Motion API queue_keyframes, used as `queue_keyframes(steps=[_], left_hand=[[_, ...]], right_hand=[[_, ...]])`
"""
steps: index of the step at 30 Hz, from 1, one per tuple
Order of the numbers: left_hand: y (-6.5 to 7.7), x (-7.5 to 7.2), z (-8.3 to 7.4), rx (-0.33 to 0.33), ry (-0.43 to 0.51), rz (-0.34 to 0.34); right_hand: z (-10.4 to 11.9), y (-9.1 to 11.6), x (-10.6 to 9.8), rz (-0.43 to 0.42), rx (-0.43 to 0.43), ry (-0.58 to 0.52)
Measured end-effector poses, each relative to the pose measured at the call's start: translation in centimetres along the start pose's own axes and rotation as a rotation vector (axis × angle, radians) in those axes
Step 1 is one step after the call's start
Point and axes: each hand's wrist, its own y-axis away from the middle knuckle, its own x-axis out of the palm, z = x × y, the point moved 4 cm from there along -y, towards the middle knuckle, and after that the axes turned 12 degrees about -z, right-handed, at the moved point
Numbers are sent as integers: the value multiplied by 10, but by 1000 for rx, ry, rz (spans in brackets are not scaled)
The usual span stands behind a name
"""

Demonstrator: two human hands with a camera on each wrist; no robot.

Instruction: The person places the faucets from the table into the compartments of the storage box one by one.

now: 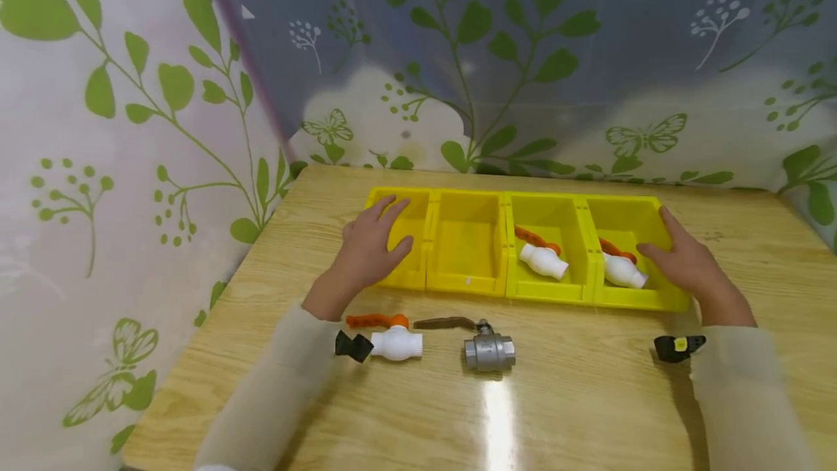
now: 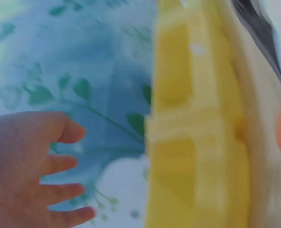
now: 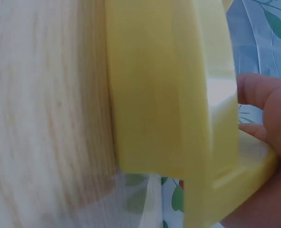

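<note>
A row of joined yellow bins (image 1: 467,293) stands across the table. My right hand (image 1: 700,271) grips the right side wall of the rightmost bin (image 3: 197,118), thumb inside and fingers outside. My left hand (image 1: 366,249) hovers over the leftmost bin with its fingers spread; in the left wrist view this hand (image 2: 21,166) is apart from the yellow wall (image 2: 216,156). One white ball valve (image 1: 624,271) with an orange lever lies in the rightmost bin, another white valve (image 1: 544,262) in the bin beside it. The two left bins show bare floors.
In front of the bins lie a third white ball valve (image 1: 397,344) with an orange lever, near my left sleeve, and a grey metal ball valve (image 1: 489,352) with a brown lever. Leaf-patterned cloth (image 1: 523,115) hangs behind the wooden table (image 1: 588,398) and along its left side.
</note>
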Motion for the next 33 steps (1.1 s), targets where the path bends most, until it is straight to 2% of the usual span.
queue_keyframes(steps=[4,12,15,21,26,33], left_hand=[[9,-4,-21,92,50,69],[14,5,-42,150,79,120],[17,9,-51,206,96,149],[30,15,-71,280,157,294],[37,19,-77,311,177,383],[42,23,-78,317,193,504]], right_hand=[[1,0,0,9,10,-9],[2,1,1,-29,35,-30],[1,0,1,-43,36,-35],[1,0,3,-70,35,-32],[1,-1,3,-68,29,-27],[-1,-2,2,-82,31,-35]])
